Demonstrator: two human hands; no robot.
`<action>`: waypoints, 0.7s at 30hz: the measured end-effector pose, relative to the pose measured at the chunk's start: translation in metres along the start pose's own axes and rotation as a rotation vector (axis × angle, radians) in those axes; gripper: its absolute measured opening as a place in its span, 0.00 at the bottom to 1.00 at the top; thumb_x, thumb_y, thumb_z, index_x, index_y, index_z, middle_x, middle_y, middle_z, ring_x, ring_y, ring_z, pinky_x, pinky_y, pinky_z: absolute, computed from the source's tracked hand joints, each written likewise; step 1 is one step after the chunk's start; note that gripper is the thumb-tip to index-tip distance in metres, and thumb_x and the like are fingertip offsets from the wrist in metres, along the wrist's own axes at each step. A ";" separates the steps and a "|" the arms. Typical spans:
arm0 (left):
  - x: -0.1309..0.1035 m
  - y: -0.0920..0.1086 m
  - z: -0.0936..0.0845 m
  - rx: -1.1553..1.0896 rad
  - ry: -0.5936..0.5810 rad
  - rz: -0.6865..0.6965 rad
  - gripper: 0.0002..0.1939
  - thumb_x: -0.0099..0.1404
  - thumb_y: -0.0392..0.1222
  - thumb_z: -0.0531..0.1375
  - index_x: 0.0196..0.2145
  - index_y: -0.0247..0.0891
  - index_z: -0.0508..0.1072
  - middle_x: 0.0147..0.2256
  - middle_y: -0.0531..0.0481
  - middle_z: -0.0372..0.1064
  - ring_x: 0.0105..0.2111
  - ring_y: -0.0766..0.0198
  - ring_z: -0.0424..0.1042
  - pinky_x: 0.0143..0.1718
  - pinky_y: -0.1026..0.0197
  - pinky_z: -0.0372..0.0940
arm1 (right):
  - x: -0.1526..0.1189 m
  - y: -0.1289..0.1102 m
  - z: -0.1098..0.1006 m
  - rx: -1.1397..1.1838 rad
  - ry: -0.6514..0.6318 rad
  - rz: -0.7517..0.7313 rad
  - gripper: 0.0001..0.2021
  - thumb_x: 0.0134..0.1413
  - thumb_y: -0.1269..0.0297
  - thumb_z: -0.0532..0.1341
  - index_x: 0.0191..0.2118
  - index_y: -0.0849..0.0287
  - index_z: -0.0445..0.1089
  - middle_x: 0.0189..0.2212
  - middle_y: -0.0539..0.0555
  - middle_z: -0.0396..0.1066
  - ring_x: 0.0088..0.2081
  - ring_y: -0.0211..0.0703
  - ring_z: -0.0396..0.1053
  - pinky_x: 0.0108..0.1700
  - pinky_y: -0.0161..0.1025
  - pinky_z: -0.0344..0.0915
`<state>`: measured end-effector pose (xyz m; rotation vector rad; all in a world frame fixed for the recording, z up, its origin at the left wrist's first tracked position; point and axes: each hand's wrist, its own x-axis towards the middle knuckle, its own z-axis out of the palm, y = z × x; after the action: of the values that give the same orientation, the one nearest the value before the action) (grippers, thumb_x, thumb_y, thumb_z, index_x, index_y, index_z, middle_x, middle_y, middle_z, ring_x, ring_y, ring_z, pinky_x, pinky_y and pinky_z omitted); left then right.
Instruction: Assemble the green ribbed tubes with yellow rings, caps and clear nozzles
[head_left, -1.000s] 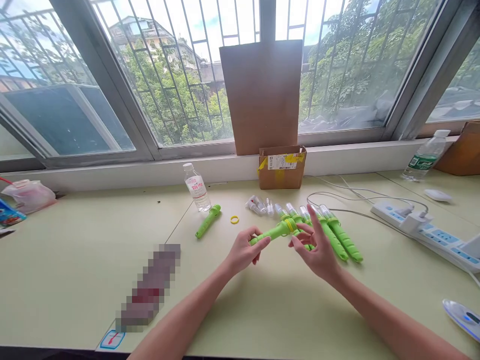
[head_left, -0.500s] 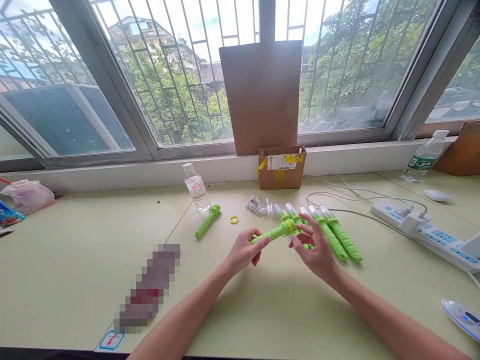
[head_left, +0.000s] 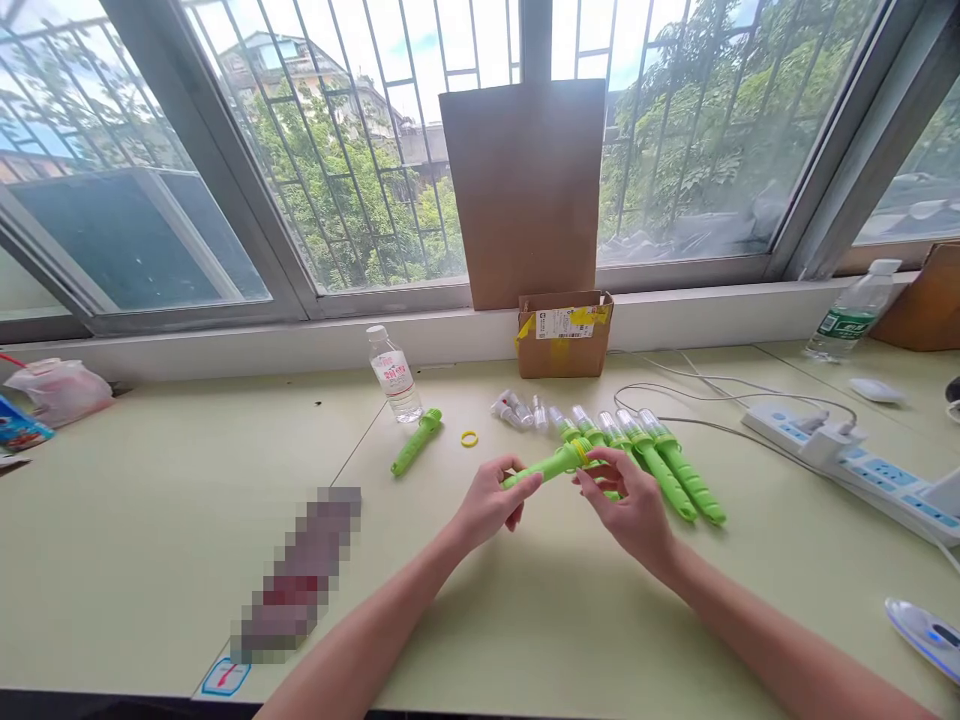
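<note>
My left hand (head_left: 491, 497) is wrapped around a green plastic handle (head_left: 551, 466), held tilted above the table with its wider threaded end to the right. A yellow ring (head_left: 581, 452) sits around that threaded end. The thumb and fingers of my right hand (head_left: 624, 497) close on the ring from the right side. Behind my right hand lie several green handles (head_left: 679, 470) with clear tips, partly hidden by it. Another green handle (head_left: 417, 443) without a clear tip rests to the left, and a loose yellow ring (head_left: 469, 438) lies near it.
Small clear plastic caps (head_left: 517, 410) lie beyond my hands, before a cardboard box (head_left: 564, 350). A water bottle (head_left: 394, 375) stands at the back left. Cables and a power strip (head_left: 862, 470) occupy the right side. A blurred-out dark object (head_left: 300, 570) lies front left.
My right hand's fingers have come together from a more spread pose and now close on the yellow ring. My left hand and its handle have hardly moved.
</note>
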<state>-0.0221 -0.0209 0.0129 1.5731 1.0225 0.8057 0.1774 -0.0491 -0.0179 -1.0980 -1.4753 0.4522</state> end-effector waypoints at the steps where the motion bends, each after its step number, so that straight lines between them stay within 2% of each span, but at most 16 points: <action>1: 0.000 0.000 0.000 -0.001 0.004 -0.001 0.19 0.59 0.57 0.60 0.28 0.38 0.62 0.12 0.59 0.60 0.11 0.72 0.58 0.15 0.70 0.53 | 0.000 -0.001 0.001 -0.012 0.012 -0.011 0.11 0.54 0.61 0.61 0.43 0.56 0.65 0.33 0.54 0.75 0.31 0.45 0.76 0.23 0.36 0.75; 4: 0.000 -0.001 0.000 -0.007 0.020 -0.005 0.19 0.58 0.57 0.60 0.28 0.38 0.62 0.12 0.59 0.60 0.11 0.72 0.58 0.14 0.69 0.52 | 0.001 -0.003 0.002 -0.051 0.028 -0.051 0.12 0.55 0.61 0.61 0.44 0.57 0.65 0.38 0.57 0.74 0.34 0.45 0.76 0.25 0.37 0.76; 10: 0.000 0.003 -0.001 -0.018 0.045 -0.021 0.20 0.57 0.58 0.60 0.27 0.38 0.62 0.12 0.60 0.60 0.10 0.73 0.56 0.15 0.69 0.52 | 0.001 0.001 0.002 -0.096 0.017 -0.084 0.11 0.55 0.59 0.61 0.42 0.57 0.65 0.46 0.60 0.70 0.29 0.40 0.75 0.24 0.38 0.75; 13: -0.001 0.005 0.000 -0.028 -0.003 -0.050 0.20 0.58 0.58 0.59 0.27 0.37 0.62 0.12 0.59 0.61 0.10 0.72 0.57 0.16 0.69 0.52 | 0.001 0.004 0.002 -0.090 0.014 -0.110 0.11 0.54 0.60 0.62 0.41 0.57 0.63 0.44 0.58 0.69 0.29 0.39 0.74 0.25 0.38 0.75; 17: -0.002 0.003 0.003 -0.017 -0.049 -0.077 0.20 0.60 0.59 0.57 0.28 0.37 0.63 0.12 0.58 0.60 0.10 0.72 0.56 0.16 0.68 0.53 | 0.001 0.006 0.001 -0.113 0.048 -0.136 0.07 0.55 0.63 0.61 0.38 0.56 0.63 0.33 0.52 0.69 0.26 0.37 0.71 0.25 0.37 0.72; 21: -0.002 -0.001 0.005 0.111 0.013 0.023 0.20 0.60 0.59 0.56 0.28 0.37 0.65 0.16 0.57 0.61 0.14 0.70 0.59 0.18 0.67 0.55 | 0.001 0.005 -0.002 -0.177 0.087 -0.186 0.04 0.56 0.63 0.60 0.35 0.55 0.65 0.33 0.52 0.70 0.22 0.35 0.67 0.24 0.37 0.70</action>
<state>-0.0187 -0.0248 0.0103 1.6785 1.0762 0.7870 0.1815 -0.0458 -0.0209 -1.0917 -1.5451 0.1446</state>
